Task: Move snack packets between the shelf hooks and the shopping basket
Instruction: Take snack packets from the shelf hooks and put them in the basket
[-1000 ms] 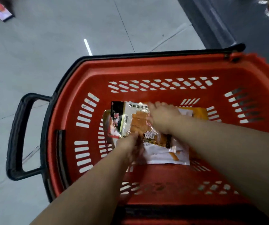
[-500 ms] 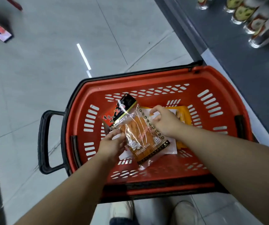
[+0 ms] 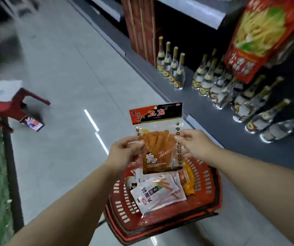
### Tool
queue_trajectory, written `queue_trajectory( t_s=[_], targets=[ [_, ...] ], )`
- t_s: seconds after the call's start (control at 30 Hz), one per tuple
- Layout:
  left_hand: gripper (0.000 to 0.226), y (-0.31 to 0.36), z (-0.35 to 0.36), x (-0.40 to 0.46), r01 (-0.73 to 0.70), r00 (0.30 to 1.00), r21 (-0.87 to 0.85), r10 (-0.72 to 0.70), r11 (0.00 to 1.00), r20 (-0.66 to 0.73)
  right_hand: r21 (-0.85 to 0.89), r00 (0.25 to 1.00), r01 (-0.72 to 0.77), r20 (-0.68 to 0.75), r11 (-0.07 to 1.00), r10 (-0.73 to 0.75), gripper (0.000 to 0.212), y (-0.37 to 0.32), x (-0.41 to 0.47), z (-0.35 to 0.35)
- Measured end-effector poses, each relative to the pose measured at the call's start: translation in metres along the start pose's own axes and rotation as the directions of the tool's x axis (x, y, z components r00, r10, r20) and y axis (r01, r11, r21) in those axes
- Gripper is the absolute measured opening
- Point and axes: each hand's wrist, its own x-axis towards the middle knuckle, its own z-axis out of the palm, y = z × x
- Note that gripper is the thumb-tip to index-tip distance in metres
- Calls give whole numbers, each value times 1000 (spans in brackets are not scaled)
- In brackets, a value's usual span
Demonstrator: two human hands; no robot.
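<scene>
I hold a clear snack packet (image 3: 158,139) with orange strips and a red-and-black header upright above the basket. My left hand (image 3: 124,151) pinches its left edge and my right hand (image 3: 194,144) pinches its right edge. Below it, the red shopping basket (image 3: 123,210) stands on the floor with a white packet (image 3: 156,194) and a yellow packet (image 3: 189,183) lying inside. A large red snack bag (image 3: 261,34) hangs at the upper right, close to the camera; its hook is out of sight.
Rows of glass bottles (image 3: 174,68) stand on the low dark shelf (image 3: 231,128) to the right. A red stool (image 3: 9,107) and a phone (image 3: 33,123) sit on the grey floor at left. A green surface borders the far left.
The packet has been lifted out of the basket and turned upright, each hand now on one side edge. The view has risen from the basket toward the shelf.
</scene>
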Motion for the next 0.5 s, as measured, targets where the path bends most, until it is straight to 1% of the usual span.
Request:
queue_trajectory(
  t_s=[0.13, 0.2, 0.27, 0.33, 0.4, 0.5],
  targets=[
    [9, 114, 0, -33, -196, 980, 106, 191, 975, 51, -6, 992, 98, -85, 995, -98, 13, -100, -53, -37],
    [6, 173, 2, -60, -282, 959, 145, 273, 948, 78, 17, 976, 177, -135, 984, -173, 16, -152, -87, -56],
    [4, 231, 3, -89, -371, 928, 156, 360, 915, 93, -6, 951, 254, -181, 967, -251, 20, -204, -127, -74],
    [6, 288, 5, -126, -463, 886, 180, 449, 868, 114, -56, 918, 321, -228, 945, -325, 22, -253, -171, -90],
    [11, 340, 8, -165, -557, 831, 189, 540, 809, 135, -83, 868, 389, -303, 918, -395, 22, -298, -220, -106],
    [4, 408, 22, -227, -667, 744, 140, 643, 732, 184, -151, 786, 452, -398, 879, -473, 21, -354, -299, -132]
  ],
)
